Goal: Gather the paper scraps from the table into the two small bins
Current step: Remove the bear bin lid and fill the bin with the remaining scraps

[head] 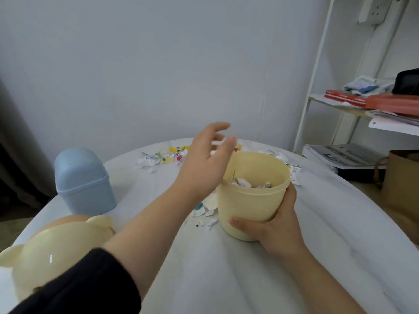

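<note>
On the white tabletop [340, 234], right of centre, the right hand [276, 225] grips the cream bin [251, 200], fingers [238, 223] curled round its lower wall. The left hand [204, 164] hovers by the bin's left rim, fingers loosely spread, holding nothing. Paper scraps [158, 158] lie inside the bin, beside it and at the far edge. The lidded blue bin [82, 182] stands well left.

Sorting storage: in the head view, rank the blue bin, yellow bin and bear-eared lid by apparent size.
1. bear-eared lid, though nearest the camera, so unsure.
2 and 3. yellow bin and blue bin look about alike; no ranking.
</note>
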